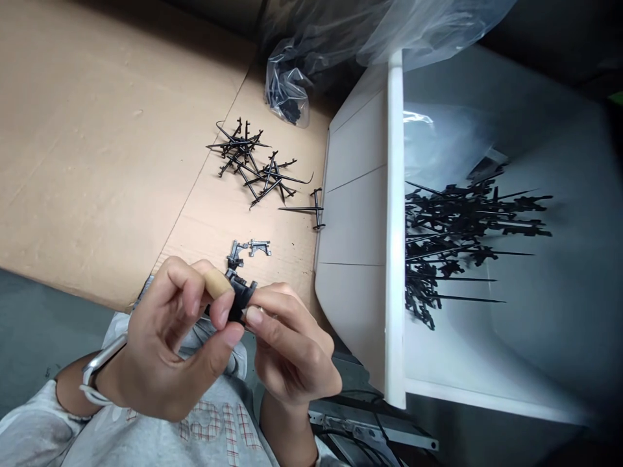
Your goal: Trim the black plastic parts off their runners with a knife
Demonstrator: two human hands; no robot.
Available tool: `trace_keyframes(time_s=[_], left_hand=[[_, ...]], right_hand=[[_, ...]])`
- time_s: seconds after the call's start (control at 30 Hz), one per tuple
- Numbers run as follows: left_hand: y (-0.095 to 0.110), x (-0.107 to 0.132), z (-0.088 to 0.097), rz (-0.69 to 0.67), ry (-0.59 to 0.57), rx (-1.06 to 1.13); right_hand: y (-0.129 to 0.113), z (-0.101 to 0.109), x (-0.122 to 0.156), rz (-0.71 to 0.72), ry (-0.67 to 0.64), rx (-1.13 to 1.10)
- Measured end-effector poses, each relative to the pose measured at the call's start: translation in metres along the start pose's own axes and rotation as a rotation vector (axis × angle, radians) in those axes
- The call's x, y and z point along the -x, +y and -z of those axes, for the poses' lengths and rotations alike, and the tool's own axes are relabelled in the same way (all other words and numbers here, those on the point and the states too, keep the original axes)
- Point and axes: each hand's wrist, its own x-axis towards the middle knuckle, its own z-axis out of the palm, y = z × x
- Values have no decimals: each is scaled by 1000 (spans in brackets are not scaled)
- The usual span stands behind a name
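Between my two hands is a small black plastic part (239, 299), held above the front edge of the cardboard. My left hand (180, 344) pinches it from the left with thumb and fingers; one finger wears a tan finger cover (217, 284). From the right, my right hand (292, 344) grips the same part by thumb and fingertips, which hide some of it. Just beyond the hands lie a few small black brackets (259, 247). Farther off is a loose pile of thin black pointed pieces (243, 152), and one such piece (316, 209) lies beside the bin.
A white plastic bin (396, 227) on the right holds many black pointed assemblies (452, 220) and a clear bag (438, 143). Another clear bag with black parts (289, 91) sits at the back of the cardboard surface (97, 143). Metal rails and cables (370, 431) show below the bin.
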Motion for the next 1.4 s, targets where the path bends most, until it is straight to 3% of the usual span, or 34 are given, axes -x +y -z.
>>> trace_keyframes(time_s=[0.27,0.47,0.6,0.73,0.87,1.0,1.2,1.4], left_hand=[[-8,1,-9,143,82,227],[-18,2,-12,148,114,309],[-16,-2,-13,215,65,426],[-14,-10,-9,366,-6,547],[-17,-14,-1,520,-133,478],[-18,-11,4,551,-198,248],[-14,-8,-4,509,-27,185],[-12,-13,-10,561,-3,259]], right_hand=[[3,-7,1,-9,49,11],[-4,-4,-10,-271,205,-167],[-5,3,-19,-359,105,-218],[-1,12,-27,-406,-14,-274],[1,18,-31,-440,-28,-305],[-3,23,-27,-413,-139,-272],[-15,30,-18,-380,-242,27],[-18,24,-4,-203,-105,63]])
